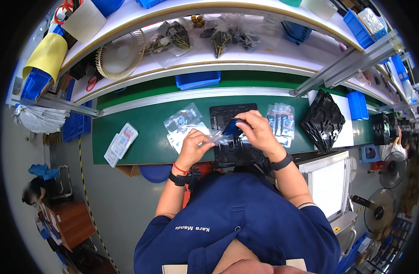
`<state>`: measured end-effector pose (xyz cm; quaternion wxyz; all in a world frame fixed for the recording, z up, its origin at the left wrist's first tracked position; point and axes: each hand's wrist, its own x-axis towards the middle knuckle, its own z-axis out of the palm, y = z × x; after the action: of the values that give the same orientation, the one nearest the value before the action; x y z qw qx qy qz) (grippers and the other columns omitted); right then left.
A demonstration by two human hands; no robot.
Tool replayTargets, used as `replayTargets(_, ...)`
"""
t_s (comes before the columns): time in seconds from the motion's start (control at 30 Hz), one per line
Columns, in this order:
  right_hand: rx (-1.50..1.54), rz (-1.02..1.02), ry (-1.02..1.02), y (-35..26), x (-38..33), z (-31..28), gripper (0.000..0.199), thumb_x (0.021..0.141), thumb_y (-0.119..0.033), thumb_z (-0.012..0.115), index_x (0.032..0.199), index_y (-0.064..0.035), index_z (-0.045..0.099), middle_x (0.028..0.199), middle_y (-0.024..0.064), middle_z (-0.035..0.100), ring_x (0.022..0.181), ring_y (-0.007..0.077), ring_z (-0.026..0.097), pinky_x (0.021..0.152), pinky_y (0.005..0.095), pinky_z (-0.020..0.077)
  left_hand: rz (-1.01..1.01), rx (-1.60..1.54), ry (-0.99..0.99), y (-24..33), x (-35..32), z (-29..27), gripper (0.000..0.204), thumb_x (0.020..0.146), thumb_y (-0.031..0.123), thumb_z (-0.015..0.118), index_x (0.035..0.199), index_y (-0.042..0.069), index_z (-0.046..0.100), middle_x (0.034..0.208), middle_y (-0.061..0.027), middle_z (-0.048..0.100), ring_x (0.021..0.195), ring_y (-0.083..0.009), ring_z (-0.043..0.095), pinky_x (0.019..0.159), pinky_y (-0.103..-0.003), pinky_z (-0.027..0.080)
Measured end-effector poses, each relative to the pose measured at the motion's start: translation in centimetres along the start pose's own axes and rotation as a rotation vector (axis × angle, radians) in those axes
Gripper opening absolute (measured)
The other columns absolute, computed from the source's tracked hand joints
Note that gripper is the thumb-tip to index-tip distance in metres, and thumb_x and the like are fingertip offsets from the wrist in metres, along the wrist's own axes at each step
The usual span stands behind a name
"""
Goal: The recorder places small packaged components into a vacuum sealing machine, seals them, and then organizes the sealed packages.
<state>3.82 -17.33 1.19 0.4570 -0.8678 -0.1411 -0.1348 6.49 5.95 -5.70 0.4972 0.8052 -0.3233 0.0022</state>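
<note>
Pinched in my right hand (260, 132) is a small, flat dark blue piece (233, 127); its exact kind is unclear. My left hand (194, 148) has its thumb and fingers closed on the edge of a clear plastic bag (215, 136), whose other end reaches the dark blue piece. Both hands are above a black moulded tray (227, 154) on the green table. Left of the tray lie clear bags with printed cards (183, 122). Several more packed clear bags (281, 119) overlap to the right of my right hand.
A leaning stack of black trays (325, 119) stands on the right of the green table (145, 109). Two white flat packs (122, 142) lie at the left. Shelves with bagged parts (221, 36) and a round basket (120, 54) span the back. Blue bins (198, 80) sit below.
</note>
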Motion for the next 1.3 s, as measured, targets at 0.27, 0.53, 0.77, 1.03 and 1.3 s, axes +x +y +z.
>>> replayTargets(0.27,0.453,0.324,0.110,2.0,-1.9,1.2,0.017,0.078,-0.003,0.063,0.094,-0.0012,0.057,0.077,0.0064,0.061,0.070,0.0109,0.059,0.064,0.0239,0.0460,-0.401,-0.485,-0.293,0.8,0.5,2.4,0.025,0.088,0.023,0.057,0.090,0.000,0.064,0.077,-0.0048,0.063,0.072,-0.0111,0.054,0.064,-0.024,0.042)
replayTargets(0.53,0.606,0.331,0.207,1.6,-4.9,2.6,0.043,0.082,-0.011,0.062,0.120,-0.0013,0.045,0.121,0.0093,0.046,0.103,0.0136,0.047,0.087,0.0287,0.0400,-0.336,-1.336,0.069,3.6,3.0,7.2,0.036,0.094,0.027,0.045,0.112,-0.003,0.055,0.104,-0.0078,0.060,0.087,-0.0106,0.055,0.073,-0.024,0.044)
replayTargets(0.77,0.305,0.709,0.457,15.9,-10.4,-1.6,0.014,0.084,-0.013,0.060,0.086,0.0010,0.062,0.078,0.0048,0.062,0.073,0.0100,0.056,0.067,0.0255,0.0461,-0.854,-0.461,0.243,-7.6,-3.9,11.3,0.038,0.078,0.011,0.066,0.112,-0.001,0.054,0.088,-0.0066,0.060,0.076,-0.0127,0.057,0.067,-0.025,0.047)
replayTargets(1.03,-0.853,0.615,0.453,18.1,-11.6,-2.8,0.041,0.073,-0.015,0.067,0.106,0.0034,0.052,0.094,0.0188,0.058,0.088,0.0326,0.056,0.076,0.0399,0.0443,-1.121,-0.127,0.116,-8.1,-5.8,12.1,0.054,0.072,0.007,0.071,0.117,-0.003,0.042,0.086,-0.0080,0.053,0.074,-0.0159,0.053,0.065,-0.027,0.046)
replayTargets(1.3,-0.370,0.581,0.190,13.6,-14.2,1.9,0.047,0.074,-0.025,0.069,0.109,0.0005,0.051,0.093,0.0193,0.059,0.085,0.0355,0.057,0.075,0.0419,0.0458,-0.848,-0.984,0.010,-0.8,-1.7,9.5,0.020,0.081,-0.005,0.058,0.100,-0.001,0.055,0.092,-0.0019,0.060,0.085,-0.0097,0.055,0.078,-0.024,0.044)
